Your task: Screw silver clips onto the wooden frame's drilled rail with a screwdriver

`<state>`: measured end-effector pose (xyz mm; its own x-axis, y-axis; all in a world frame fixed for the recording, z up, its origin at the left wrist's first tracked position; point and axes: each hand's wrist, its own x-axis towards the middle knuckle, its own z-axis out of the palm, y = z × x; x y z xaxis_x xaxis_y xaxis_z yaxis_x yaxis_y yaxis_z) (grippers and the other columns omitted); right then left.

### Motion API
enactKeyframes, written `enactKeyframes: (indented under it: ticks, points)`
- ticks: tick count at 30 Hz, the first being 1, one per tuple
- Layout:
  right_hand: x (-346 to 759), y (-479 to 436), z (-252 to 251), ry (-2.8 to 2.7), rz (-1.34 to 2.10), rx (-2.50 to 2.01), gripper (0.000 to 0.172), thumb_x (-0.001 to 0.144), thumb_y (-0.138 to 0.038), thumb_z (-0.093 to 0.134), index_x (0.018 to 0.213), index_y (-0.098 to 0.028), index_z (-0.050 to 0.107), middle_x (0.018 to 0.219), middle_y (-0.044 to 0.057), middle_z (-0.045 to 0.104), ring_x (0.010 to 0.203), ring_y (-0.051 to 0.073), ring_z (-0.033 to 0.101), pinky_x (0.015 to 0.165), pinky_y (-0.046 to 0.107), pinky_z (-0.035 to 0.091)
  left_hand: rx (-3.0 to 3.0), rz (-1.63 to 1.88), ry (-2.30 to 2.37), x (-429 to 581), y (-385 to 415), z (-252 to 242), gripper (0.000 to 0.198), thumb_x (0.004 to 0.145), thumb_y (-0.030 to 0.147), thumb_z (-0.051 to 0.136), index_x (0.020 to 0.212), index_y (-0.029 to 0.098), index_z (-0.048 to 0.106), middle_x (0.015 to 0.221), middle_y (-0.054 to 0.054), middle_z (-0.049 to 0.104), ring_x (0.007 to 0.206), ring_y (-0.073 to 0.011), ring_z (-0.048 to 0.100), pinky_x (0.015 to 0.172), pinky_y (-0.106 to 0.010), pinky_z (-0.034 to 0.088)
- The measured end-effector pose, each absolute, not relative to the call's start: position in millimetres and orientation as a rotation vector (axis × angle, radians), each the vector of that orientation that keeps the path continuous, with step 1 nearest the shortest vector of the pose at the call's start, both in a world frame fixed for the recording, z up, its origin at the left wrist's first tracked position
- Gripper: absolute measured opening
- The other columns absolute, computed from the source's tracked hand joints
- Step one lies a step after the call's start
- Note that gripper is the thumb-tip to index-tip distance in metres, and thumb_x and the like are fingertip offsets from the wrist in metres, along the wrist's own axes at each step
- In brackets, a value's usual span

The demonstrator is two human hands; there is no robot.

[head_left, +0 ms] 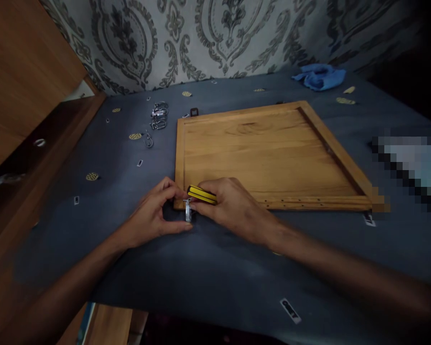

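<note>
A wooden framed panel (247,158) lies on the dark blue covered surface. At its near left corner stands a shiny metal hook (188,211), which sticks out past the panel's front edge. My left hand (158,211) is curved about this hook, with the thumb at its lower end and the fingertips at the panel corner. My right hand (233,206) is closed round a yellow-and-black handled tool (201,194), whose end is just above the hook. The tool's working tip is hidden. Along the panel's near rail run several small dark holes.
Several metal hooks (159,115) lie beyond the panel's left side, with one hook (148,139) apart from them. A blue cloth (319,76) rests at the back right. A pixelated object (413,167) is at the right. Wooden furniture (32,72) borders the left.
</note>
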<state>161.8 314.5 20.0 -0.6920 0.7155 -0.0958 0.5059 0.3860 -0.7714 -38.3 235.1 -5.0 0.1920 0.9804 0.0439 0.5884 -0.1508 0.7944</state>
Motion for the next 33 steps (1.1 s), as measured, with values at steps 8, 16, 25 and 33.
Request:
enactKeyframes:
  ticks: [8, 16, 25, 33]
  points:
    - [160.2, 311.0, 15.9, -2.375, 1.182, -1.086, 0.023, 0.086, -0.016, 0.069, 0.066, -0.015, 0.059, 0.06, -0.003, 0.055, 0.057, 0.009, 0.045, 0.059, 0.026, 0.025, 1.837, 0.782, 1.447, -37.6, 236.5, -4.2, 0.032, 0.078, 0.032, 0.085, 0.099, 0.022, 0.063, 0.098, 0.0, 0.051, 0.091, -0.0193, 0.05, 0.08, -0.032, 0.04]
    - [165.7, 315.4, 11.6, -2.235, 1.273, -1.021, 0.033, 0.084, -0.017, 0.067, 0.058, -0.017, 0.046, 0.055, -0.006, 0.04, 0.056, 0.007, 0.036, 0.056, 0.026, 0.023, 1.863, 0.789, 1.441, -39.2, 235.6, -6.0, 0.032, 0.08, 0.033, 0.086, 0.104, 0.024, 0.067, 0.1, 0.0, 0.053, 0.093, -0.0199, 0.053, 0.082, -0.033, 0.042]
    - [169.9, 320.8, 3.1, -2.107, 1.432, -0.948, 0.042, 0.086, -0.041, 0.07, 0.06, -0.017, 0.048, 0.059, -0.006, 0.036, 0.057, 0.007, 0.034, 0.055, 0.026, 0.021, 1.833, 0.753, 1.482, -37.3, 234.6, -1.5, 0.036, 0.08, 0.036, 0.086, 0.109, 0.023, 0.068, 0.106, -0.003, 0.057, 0.101, -0.0232, 0.058, 0.087, -0.037, 0.047]
    - [170.3, 319.8, 7.6, -2.117, 1.437, -0.945, 0.04, 0.089, -0.031, 0.07, 0.06, -0.017, 0.047, 0.059, -0.007, 0.035, 0.058, 0.007, 0.033, 0.058, 0.026, 0.022, 1.832, 0.778, 1.471, -36.8, 233.7, -1.8, 0.037, 0.08, 0.034, 0.087, 0.109, 0.024, 0.068, 0.105, -0.002, 0.057, 0.101, -0.0222, 0.059, 0.087, -0.036, 0.048]
